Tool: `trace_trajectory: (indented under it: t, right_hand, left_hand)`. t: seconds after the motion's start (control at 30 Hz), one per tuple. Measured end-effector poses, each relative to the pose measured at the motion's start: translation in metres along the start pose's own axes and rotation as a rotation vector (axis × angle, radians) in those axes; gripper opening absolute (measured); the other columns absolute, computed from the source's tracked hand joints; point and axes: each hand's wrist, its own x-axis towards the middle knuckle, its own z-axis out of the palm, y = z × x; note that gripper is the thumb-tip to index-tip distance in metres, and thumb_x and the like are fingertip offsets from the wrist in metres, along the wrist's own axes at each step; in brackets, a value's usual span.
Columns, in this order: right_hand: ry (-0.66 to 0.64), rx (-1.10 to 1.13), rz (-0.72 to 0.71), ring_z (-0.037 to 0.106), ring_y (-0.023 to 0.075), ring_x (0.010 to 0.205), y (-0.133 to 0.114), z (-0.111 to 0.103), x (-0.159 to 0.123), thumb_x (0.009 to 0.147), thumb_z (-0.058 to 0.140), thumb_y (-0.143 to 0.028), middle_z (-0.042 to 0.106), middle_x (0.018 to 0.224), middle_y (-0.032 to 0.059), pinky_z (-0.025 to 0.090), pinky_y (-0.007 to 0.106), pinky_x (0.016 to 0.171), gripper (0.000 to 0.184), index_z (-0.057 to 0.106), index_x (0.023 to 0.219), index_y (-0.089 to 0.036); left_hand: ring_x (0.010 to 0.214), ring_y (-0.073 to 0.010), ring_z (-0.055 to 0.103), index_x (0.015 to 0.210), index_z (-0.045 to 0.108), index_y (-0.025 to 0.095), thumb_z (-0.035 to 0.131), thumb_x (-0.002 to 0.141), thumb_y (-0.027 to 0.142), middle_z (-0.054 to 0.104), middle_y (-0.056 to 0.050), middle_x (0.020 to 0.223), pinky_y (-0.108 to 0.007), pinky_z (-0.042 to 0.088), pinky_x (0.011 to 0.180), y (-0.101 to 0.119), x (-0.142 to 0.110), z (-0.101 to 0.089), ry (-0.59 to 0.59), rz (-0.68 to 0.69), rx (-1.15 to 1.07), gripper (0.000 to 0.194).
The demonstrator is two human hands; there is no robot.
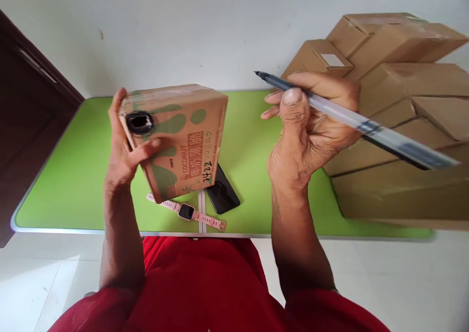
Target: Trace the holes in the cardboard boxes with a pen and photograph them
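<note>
My left hand [126, 149] grips a small cardboard box [183, 136] with green print and the word COCONUT, holding it tilted above the green table [73, 176]. A black scribbled patch shows on the box's end face under my thumb, and handwritten numbers sit on its side. My right hand [311, 127] is closed on a long pen [351, 119], tip pointing up and left, raised a short way right of the box.
A pink-strapped smartwatch [186, 211] and a black phone [222, 193] lie on the table below the box. A stack of plain cardboard boxes [395, 127] fills the table's right side. A dark wooden door [25, 107] stands at left. White wall behind, tiled floor below.
</note>
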Motion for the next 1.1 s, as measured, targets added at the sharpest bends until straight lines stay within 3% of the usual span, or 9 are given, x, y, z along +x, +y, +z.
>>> trace_trajectory:
  t: [0.13, 0.2, 0.27, 0.4, 0.6, 0.77, 0.83, 0.9, 1.1]
  right_hand:
    - [-0.383, -0.461, -0.131, 0.073, 0.0283, 0.094, 0.061, -0.074, -0.023, 0.109, 0.066, -0.028, 0.079, 0.098, 0.0073, 0.062, 0.046, 0.083, 0.016, 0.081, 0.113, -0.027]
    - [-0.749, -0.734, -0.185, 0.068, 0.0267, 0.093, 0.085, -0.100, -0.042, 0.112, 0.049, -0.017, 0.077, 0.099, 0.0095, 0.060, 0.041, 0.081, 0.033, 0.081, 0.120, -0.023]
    - [-0.949, -0.852, -0.201, 0.065, 0.0267, 0.095, 0.098, -0.113, -0.061, 0.106, 0.046, -0.004, 0.076, 0.102, 0.0119, 0.057, 0.038, 0.080, 0.041, 0.081, 0.122, -0.020]
    - [-1.102, -0.902, -0.197, 0.061, 0.0293, 0.098, 0.106, -0.112, -0.085, 0.098, 0.049, 0.007, 0.075, 0.102, 0.0159, 0.051, 0.039, 0.078, 0.044, 0.082, 0.117, -0.015]
    - [-1.171, -0.985, -0.136, 0.065, 0.0304, 0.102, 0.098, -0.108, -0.084, 0.096, 0.045, 0.013, 0.078, 0.107, 0.0170, 0.053, 0.039, 0.084, 0.054, 0.081, 0.127, -0.013]
    - [-1.107, -1.001, -0.044, 0.071, 0.0298, 0.108, 0.051, -0.099, -0.094, 0.110, 0.045, -0.004, 0.080, 0.114, 0.0175, 0.059, 0.041, 0.095, 0.045, 0.071, 0.146, -0.010]
    - [-1.099, -0.958, 0.100, 0.072, 0.0322, 0.114, 0.027, -0.085, -0.110, 0.113, 0.061, -0.028, 0.079, 0.121, 0.0202, 0.061, 0.044, 0.101, 0.038, 0.070, 0.144, -0.008]
    - [-1.094, -0.945, 0.310, 0.069, 0.0402, 0.122, 0.009, -0.069, -0.129, 0.099, 0.082, -0.044, 0.076, 0.130, 0.0269, 0.060, 0.052, 0.107, 0.060, 0.069, 0.141, -0.004]
    - [-0.958, -0.884, 0.696, 0.066, 0.0442, 0.122, 0.012, -0.045, -0.144, 0.074, 0.097, -0.031, 0.071, 0.127, 0.0261, 0.053, 0.057, 0.109, 0.062, 0.067, 0.124, -0.010]
  left_hand:
    - [0.146, -0.0314, 0.054, 0.152, 0.059, 0.039, 0.103, 0.063, 0.046, 0.060, 0.001, 0.149, -0.053, 0.043, 0.129, -0.020, 0.001, -0.008, 0.050, 0.109, -0.169, 0.099]
    - [0.142, -0.0323, 0.055, 0.149, 0.063, 0.040, 0.104, 0.055, 0.051, 0.060, -0.001, 0.144, -0.055, 0.044, 0.127, -0.028, 0.002, -0.012, 0.087, 0.147, -0.181, 0.103]
    - [0.139, -0.0345, 0.057, 0.148, 0.064, 0.039, 0.106, 0.046, 0.054, 0.060, -0.003, 0.141, -0.058, 0.046, 0.126, -0.033, 0.003, -0.017, 0.113, 0.180, -0.183, 0.111]
    - [0.139, -0.0353, 0.057, 0.150, 0.062, 0.036, 0.106, 0.042, 0.052, 0.056, -0.005, 0.143, -0.061, 0.043, 0.129, -0.031, 0.003, -0.030, 0.101, 0.233, -0.128, 0.118]
    - [0.140, -0.0361, 0.057, 0.148, 0.064, 0.036, 0.106, 0.043, 0.056, 0.058, -0.005, 0.141, -0.063, 0.044, 0.128, -0.020, -0.005, -0.038, 0.119, 0.226, -0.072, 0.115]
    - [0.145, -0.0387, 0.055, 0.148, 0.064, 0.036, 0.105, 0.047, 0.053, 0.059, -0.006, 0.145, -0.066, 0.040, 0.131, -0.016, -0.010, -0.035, 0.138, 0.208, -0.038, 0.111]
    - [0.146, -0.0377, 0.055, 0.150, 0.063, 0.037, 0.105, 0.046, 0.055, 0.058, -0.005, 0.146, -0.066, 0.037, 0.133, -0.016, -0.010, -0.034, 0.121, 0.229, -0.044, 0.113]
    - [0.147, -0.0367, 0.054, 0.152, 0.062, 0.039, 0.105, 0.046, 0.057, 0.057, -0.004, 0.148, -0.066, 0.035, 0.134, -0.017, -0.010, -0.035, 0.101, 0.240, -0.038, 0.115]
    - [0.147, -0.0387, 0.056, 0.156, 0.057, 0.036, 0.106, 0.049, 0.060, 0.056, -0.007, 0.151, -0.071, 0.039, 0.131, -0.021, -0.016, -0.039, 0.109, 0.223, 0.003, 0.120]
